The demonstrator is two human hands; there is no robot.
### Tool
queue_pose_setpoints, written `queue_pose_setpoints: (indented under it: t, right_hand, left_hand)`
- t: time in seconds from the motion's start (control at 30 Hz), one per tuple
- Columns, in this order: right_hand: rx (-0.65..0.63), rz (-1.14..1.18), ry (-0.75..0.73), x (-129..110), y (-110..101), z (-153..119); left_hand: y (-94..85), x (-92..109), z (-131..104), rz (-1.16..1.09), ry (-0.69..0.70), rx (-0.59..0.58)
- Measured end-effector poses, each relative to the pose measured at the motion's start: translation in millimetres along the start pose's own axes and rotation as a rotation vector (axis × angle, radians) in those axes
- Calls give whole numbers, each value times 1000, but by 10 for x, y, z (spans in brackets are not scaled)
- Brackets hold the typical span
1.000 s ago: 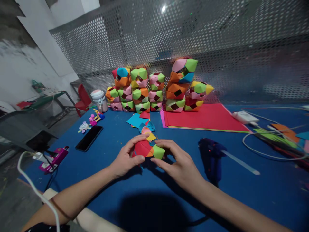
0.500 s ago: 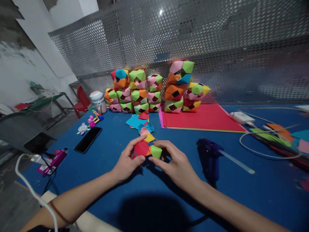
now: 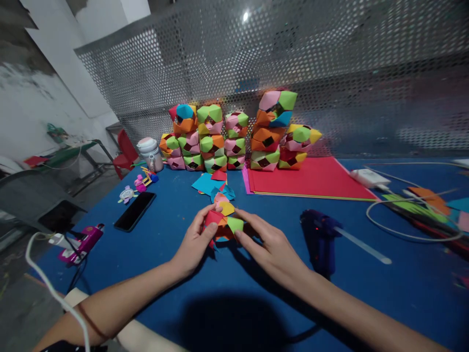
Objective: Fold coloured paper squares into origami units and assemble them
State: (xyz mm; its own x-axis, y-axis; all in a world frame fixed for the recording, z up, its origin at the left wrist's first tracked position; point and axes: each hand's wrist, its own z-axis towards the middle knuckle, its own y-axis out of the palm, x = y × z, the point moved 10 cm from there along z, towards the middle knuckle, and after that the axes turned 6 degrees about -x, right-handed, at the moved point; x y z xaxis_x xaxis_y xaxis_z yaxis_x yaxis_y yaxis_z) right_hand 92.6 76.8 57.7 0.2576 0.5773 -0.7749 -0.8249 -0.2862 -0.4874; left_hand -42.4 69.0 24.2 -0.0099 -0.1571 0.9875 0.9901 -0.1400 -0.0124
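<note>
Between my hands is a folded-paper piece (image 3: 224,221) with red, green, orange and blue faces. My left hand (image 3: 196,240) grips its red side, thumb on the near face. At the green side, my right hand (image 3: 269,240) pinches the paper between thumb and fingers. Part of the piece is hidden behind the fingers. Just beyond it lie a yellow folded piece (image 3: 226,209) and loose blue paper pieces (image 3: 208,184); I cannot tell whether the yellow one touches the piece in my hands.
Stacked paper balls (image 3: 213,145) line the mesh panel (image 3: 205,63) at the back. Red sheets (image 3: 304,178) lie in front of it. A glue gun (image 3: 324,234) is on the right, with a cable (image 3: 368,215) beyond. To the left are a phone (image 3: 135,211) and a purple power strip (image 3: 82,243).
The paper piece has been tilted in my hands, so its orange and blue lower faces show more. My left thumb has shifted up onto the red face. Both hands keep their hold.
</note>
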Motion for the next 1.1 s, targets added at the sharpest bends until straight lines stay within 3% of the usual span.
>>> queue_pose_setpoints:
  t: [0.3,0.6,0.73,0.93,1.1]
  right_hand:
    - [-66,-15,50,39,39,29]
    - [-33,-19,-42,-27,48,29]
    - [-47,-27,-77,-36,85,26]
    - [-23,-101,-84,38,44,20]
    - [-26,-120,-58,115,49,19]
  left_hand:
    - [-45,83,-5,237,17,30]
    - [-7,74,-7,279,-3,32]
    - [42,150,-3,315,32,-20]
    - [150,278,22,415,115,-253]
    - [101,267,62,485,159,-264]
